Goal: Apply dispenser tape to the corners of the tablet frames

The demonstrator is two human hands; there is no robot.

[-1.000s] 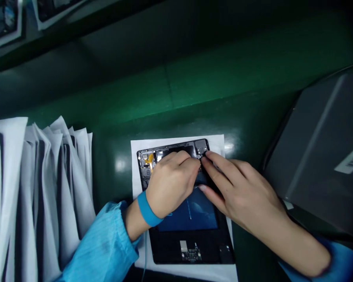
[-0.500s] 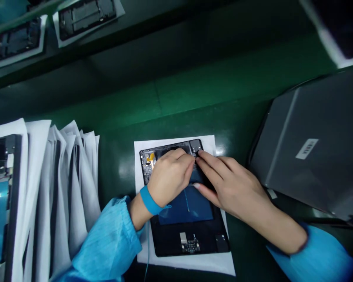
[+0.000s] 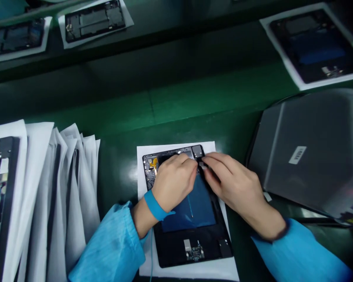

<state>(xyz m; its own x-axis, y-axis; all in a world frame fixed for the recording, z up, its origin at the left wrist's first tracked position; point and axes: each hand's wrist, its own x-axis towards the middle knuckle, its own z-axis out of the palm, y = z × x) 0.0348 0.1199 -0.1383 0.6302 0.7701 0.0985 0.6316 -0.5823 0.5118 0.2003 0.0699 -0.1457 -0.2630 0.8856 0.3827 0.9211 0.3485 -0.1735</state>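
Both grips are pinched in at the far end of the open tablet point(image 3: 191, 219): left hand point(image 3: 172, 182) and right hand point(image 3: 232, 184) fingertips meet on some tiny part I can't make out. Tablet lies flat on a white sheet point(image 3: 220, 270) on the counter point(image 3: 194, 98), probably to protect it, long axis running near to far, connector end nearest.

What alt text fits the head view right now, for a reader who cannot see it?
Left hand and right hand meet fingertip to fingertip over the top edge of an opened tablet lying on a white sheet on a green bench. White-sleeved units stand at left, a grey case lies at right.
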